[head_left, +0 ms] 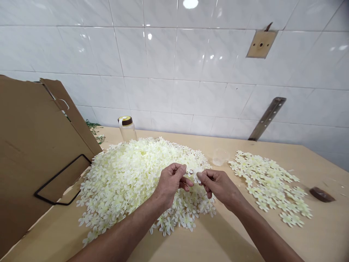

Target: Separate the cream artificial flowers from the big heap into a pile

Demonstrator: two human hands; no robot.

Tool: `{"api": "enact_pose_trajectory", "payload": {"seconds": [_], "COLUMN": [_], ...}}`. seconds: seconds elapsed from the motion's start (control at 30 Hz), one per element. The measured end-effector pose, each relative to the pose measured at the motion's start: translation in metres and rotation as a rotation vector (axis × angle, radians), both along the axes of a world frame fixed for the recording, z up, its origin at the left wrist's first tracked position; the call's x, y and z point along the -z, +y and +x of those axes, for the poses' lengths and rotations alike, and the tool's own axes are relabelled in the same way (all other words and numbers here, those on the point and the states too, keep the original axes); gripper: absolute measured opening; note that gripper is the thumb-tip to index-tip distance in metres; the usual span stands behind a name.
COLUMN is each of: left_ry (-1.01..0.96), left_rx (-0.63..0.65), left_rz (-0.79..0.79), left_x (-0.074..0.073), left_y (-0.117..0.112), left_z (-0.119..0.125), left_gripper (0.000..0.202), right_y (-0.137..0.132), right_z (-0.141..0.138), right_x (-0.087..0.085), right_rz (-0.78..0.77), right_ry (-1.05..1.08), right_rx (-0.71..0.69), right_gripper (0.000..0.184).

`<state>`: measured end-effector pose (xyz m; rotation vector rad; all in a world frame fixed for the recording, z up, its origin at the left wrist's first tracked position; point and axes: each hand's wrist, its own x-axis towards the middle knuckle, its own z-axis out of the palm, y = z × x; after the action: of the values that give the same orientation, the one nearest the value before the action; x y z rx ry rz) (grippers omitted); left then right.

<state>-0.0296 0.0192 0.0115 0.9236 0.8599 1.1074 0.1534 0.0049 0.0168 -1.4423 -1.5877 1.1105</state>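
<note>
A large heap of white-and-yellow artificial flowers [131,174] covers the middle left of the table. Over its right edge, my left hand [170,183] pinches thumb and forefinger together, its other fingers curled loosely. Whatever is in that pinch is too small to name; a small dark curved bit shows just beside the fingertips. My right hand [220,185] faces it a short gap away, closed on the petal of a single artificial flower [195,177]. Fingers partly hide this flower, and it blends with the heap behind.
Flatter flowers [269,182] lie spread at right, near a brown tape roll [321,194]. A clear jar [127,129] stands behind the heap, and a translucent dish [220,157] sits beyond my right hand. Cardboard [40,145] and a black wire frame [54,182] border the left.
</note>
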Motion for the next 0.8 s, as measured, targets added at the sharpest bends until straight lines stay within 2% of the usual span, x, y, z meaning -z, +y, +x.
{"api": "enact_pose_trajectory", "payload": {"seconds": [0.17,0.47,0.6,0.7,0.8], "left_ry": [-0.008,-0.036,-0.039,-0.029,0.008], "left_rx": [0.055,0.047,0.019,-0.011,-0.035], "left_rz": [-0.034,-0.058,-0.073,-0.045,0.005], "left_x": [-0.001,0.002,-0.001,-0.002,-0.002], "left_y": [-0.002,0.001,0.001,0.002,0.002], "left_z": [0.002,0.001,0.0,0.0,-0.001], "left_gripper": [0.034,0.037,0.035,0.034,0.034], "right_y": [-0.001,0.0,0.003,0.004,0.005], "right_z": [-0.002,0.0,0.002,0.004,0.005], "right_x": [0.001,0.009,0.009,0.009,0.011], "right_rz": [0.04,0.173,0.211,0.239,0.263], "right_ry": [-0.125,-0.246,-0.356,-0.36,-0.318], "right_rx": [-0.028,-0.063,-0.01,0.098,0.182], "right_gripper": [0.047,0.043,0.04,0.027,0.034]}}
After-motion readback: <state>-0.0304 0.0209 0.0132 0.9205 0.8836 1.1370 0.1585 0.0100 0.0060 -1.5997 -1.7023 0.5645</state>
